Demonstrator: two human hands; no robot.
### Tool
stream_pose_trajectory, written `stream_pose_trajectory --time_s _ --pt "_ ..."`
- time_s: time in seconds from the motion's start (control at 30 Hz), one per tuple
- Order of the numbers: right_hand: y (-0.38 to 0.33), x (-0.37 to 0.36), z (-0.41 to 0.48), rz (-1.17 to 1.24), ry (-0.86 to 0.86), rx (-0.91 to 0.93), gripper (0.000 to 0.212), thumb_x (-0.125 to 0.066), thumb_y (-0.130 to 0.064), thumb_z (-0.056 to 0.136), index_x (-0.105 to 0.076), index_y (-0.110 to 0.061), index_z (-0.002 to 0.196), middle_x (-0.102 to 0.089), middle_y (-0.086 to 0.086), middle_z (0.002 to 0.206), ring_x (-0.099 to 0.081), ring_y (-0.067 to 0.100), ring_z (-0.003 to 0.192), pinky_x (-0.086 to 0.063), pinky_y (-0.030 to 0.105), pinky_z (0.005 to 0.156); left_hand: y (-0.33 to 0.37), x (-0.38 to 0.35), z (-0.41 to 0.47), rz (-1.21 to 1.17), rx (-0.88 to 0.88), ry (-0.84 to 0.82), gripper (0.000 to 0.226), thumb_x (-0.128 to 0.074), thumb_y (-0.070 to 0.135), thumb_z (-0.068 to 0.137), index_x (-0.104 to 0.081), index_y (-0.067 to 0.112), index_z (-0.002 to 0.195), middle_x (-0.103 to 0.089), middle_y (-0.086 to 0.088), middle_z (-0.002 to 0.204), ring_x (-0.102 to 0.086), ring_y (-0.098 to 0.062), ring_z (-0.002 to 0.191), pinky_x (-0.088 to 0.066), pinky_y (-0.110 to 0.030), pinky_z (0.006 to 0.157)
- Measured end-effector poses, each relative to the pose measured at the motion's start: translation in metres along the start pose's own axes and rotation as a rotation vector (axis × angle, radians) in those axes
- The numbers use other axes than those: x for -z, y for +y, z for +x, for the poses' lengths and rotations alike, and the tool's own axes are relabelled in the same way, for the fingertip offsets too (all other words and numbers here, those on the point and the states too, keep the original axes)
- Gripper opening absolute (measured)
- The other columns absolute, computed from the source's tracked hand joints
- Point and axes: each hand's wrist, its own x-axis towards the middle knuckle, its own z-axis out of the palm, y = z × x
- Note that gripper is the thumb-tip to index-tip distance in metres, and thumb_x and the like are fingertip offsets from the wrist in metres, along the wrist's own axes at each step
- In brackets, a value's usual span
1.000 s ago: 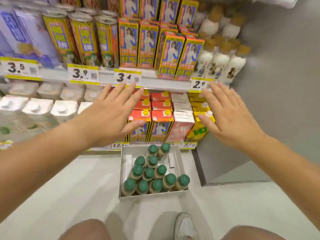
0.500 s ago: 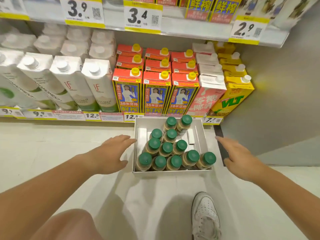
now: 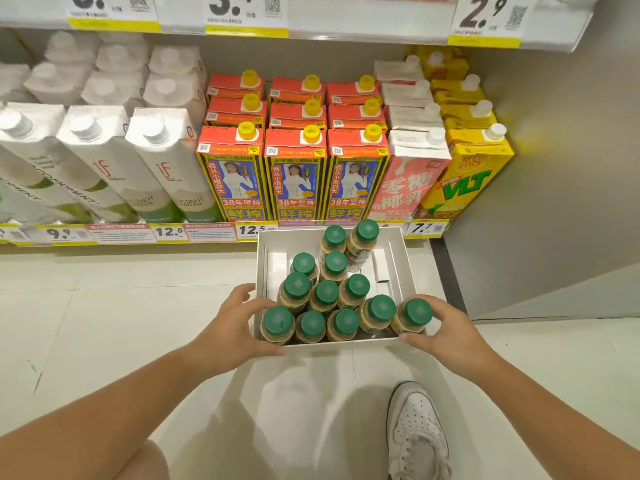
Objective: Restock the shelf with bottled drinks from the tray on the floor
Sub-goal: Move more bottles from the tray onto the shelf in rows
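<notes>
A white tray (image 3: 294, 239) sits on the floor in front of the bottom shelf. It holds several tan bottles with green caps (image 3: 325, 292), bunched toward its near side. My left hand (image 3: 232, 327) clasps the tray's near left corner, thumb along the front wall and fingers over the left wall. At the near right corner, my right hand (image 3: 446, 330) wraps around the corner, with its fingers beside the corner bottle (image 3: 414, 315) and its thumb on the front rim.
The bottom shelf (image 3: 214, 233) is packed with white coconut-water cartons (image 3: 162, 168), red-topped cartons (image 3: 294, 174), a pink carton and yellow VLT cartons (image 3: 467, 181). A grey panel (image 3: 554, 202) closes off the right. My white shoe (image 3: 415, 434) stands on the pale floor tiles.
My view dropped from the upper shelves to the floor. Both hands came down from shelf height and closed on the tray's near corners.
</notes>
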Motion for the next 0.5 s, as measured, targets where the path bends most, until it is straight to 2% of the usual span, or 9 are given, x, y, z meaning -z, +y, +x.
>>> stream_pose_trajectory --time_s 0.07,0.13,0.2,0.27,0.33,0.4,0.5 --pt "-0.004 0.003 -0.003 0.022 0.016 0.014 0.048 -0.089 -0.016 0.070 -0.066 -0.037 0.107 -0.069 -0.026 0.103 -0.056 -0.017 0.101 -0.037 -0.001 0.081 0.002 0.000 0.001 0.007 -0.034 0.057 0.062 -0.091 0.052 0.051 -0.062 0.050 0.106 -0.024 0.007 0.146 -0.029 -0.017 0.137 -0.030 -0.034 0.113" --pt "-0.010 0.011 -0.005 0.056 0.049 0.037 0.042 -0.087 -0.016 0.072 -0.067 -0.040 0.101 -0.070 -0.031 0.098 -0.058 -0.015 0.099 -0.038 0.003 0.082 0.007 0.006 0.000 0.008 -0.061 0.102 0.056 -0.092 0.046 0.054 -0.064 0.048 0.102 -0.027 0.010 0.142 -0.032 -0.013 0.133 -0.031 -0.031 0.110" --pt "-0.022 0.023 -0.006 0.113 0.085 0.046 0.038 -0.086 -0.015 0.073 -0.071 -0.035 0.100 -0.072 -0.026 0.099 -0.062 -0.008 0.101 -0.042 0.012 0.088 0.016 0.018 -0.003 -0.057 -0.079 0.157 0.052 -0.091 0.048 0.051 -0.067 0.046 0.097 -0.034 0.014 0.134 -0.039 -0.003 0.125 -0.032 -0.027 0.108" --pt "-0.039 0.038 -0.006 0.184 0.114 0.073 0.034 -0.085 -0.007 0.073 -0.072 -0.027 0.098 -0.076 -0.014 0.097 -0.068 0.004 0.097 -0.049 0.020 0.086 0.032 0.034 -0.007 -0.135 -0.110 0.170 0.051 -0.089 0.055 0.050 -0.071 0.045 0.097 -0.043 0.019 0.129 -0.043 0.004 0.121 -0.034 -0.026 0.107" --pt "-0.068 0.055 -0.008 0.226 0.144 0.124 0.035 -0.080 0.004 0.074 -0.071 -0.023 0.095 -0.077 -0.013 0.089 -0.069 0.004 0.086 -0.050 0.012 0.073 0.055 0.055 -0.009 -0.196 -0.156 0.140 0.054 -0.088 0.055 0.053 -0.073 0.042 0.103 -0.054 0.021 0.127 -0.051 -0.002 0.122 -0.037 -0.031 0.107" --pt "-0.100 0.072 -0.012 0.253 0.179 0.188 0.040 -0.077 0.011 0.075 -0.068 -0.024 0.094 -0.076 -0.016 0.084 -0.068 -0.001 0.081 -0.050 0.008 0.072 0.084 0.076 -0.013 -0.259 -0.196 0.103 0.053 -0.091 0.037 0.060 -0.071 0.036 0.110 -0.066 0.015 0.122 -0.059 -0.005 0.118 -0.041 -0.035 0.108" --pt "-0.146 0.101 -0.019 0.259 0.213 0.285 0.040 -0.077 0.010 0.075 -0.069 -0.021 0.099 -0.075 -0.006 0.093 -0.069 0.004 0.085 -0.054 0.017 0.079 0.135 0.106 -0.018 -0.337 -0.274 0.120 0.051 -0.088 0.009 0.065 -0.069 0.021 0.111 -0.075 0.006 0.109 -0.069 -0.012 0.104 -0.051 -0.034 0.100"
